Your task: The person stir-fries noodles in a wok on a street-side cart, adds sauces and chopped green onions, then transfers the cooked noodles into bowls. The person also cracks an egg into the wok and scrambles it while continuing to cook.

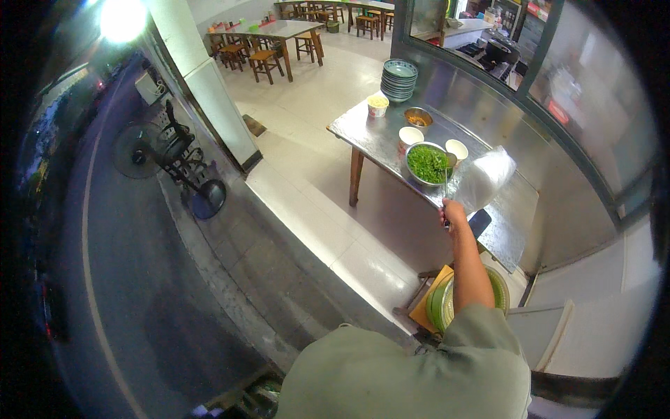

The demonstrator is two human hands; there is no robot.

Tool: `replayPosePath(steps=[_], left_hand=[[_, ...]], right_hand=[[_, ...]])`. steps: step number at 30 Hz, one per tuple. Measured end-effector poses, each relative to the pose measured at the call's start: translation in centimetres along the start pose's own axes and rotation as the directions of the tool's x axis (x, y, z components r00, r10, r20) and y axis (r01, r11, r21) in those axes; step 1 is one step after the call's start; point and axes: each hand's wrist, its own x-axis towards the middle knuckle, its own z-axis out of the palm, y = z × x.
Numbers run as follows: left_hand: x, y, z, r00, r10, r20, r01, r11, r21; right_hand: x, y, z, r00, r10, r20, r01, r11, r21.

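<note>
My right hand [453,212] grips the handle of a metal ladle [446,183] over the near edge of a metal-topped table [361,123]. The ladle's head lies at the right rim of a steel bowl [412,175] full of chopped green herbs [428,161]. Close behind that rim stands a white paper bowl [457,149]; a second paper bowl [411,137] is at the steel bowl's far side. A clear plastic bag [484,178] lies right of the ladle, and a dark phone [479,223] is beside my wrist. My left hand is out of view.
Farther back are a small metal bowl [418,118] of orange-brown food, a filled paper bowl [377,106] and stacked dishes [399,81]. Green round containers [439,306] sit below my forearm. A pedestal fan [172,157] stands left by the doorway step.
</note>
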Motion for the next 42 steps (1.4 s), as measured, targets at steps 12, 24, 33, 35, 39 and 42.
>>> replayPosePath(steps=[12, 24, 33, 35, 39, 42], left_hand=[[-0.2, -0.9, -1.1, 1.0, -0.007, -0.014, 0.007, 1.0, 0.008], [-1.4, -4.0, -3.7, 0.996, -0.044, -0.072, 0.044, 0.999, -0.004], [-7.2, -17.3, -10.8, 0.986, 0.026, -0.166, 0.009, 0.977, 0.211], [-9.4, -23.5, -12.8, 0.97, 0.146, -0.192, -0.067, 0.928, 0.366], [-7.2, -34.4, -11.3, 0.78, -0.565, -0.269, -0.144, 0.256, -0.956], [-8.3, -34.4, -9.8, 0.778, -0.605, -0.168, -0.126, 0.112, -0.986]], right_hand=[[-0.4, -1.0, -0.7, 0.996, 0.055, 0.066, -0.07, 0.966, 0.247], [-1.9, -0.6, -1.8, 0.961, -0.006, 0.277, -0.158, 0.809, 0.566], [-10.4, -3.9, 1.6, 0.921, -0.161, 0.356, 0.136, 0.986, 0.094], [-14.3, -5.3, 4.2, 0.897, -0.162, 0.412, 0.193, 0.98, -0.036], [-21.2, -6.5, 10.1, 0.754, -0.111, 0.647, 0.233, 0.967, -0.105], [-25.6, -5.8, 16.7, 0.552, -0.028, 0.833, 0.297, 0.94, -0.166]])
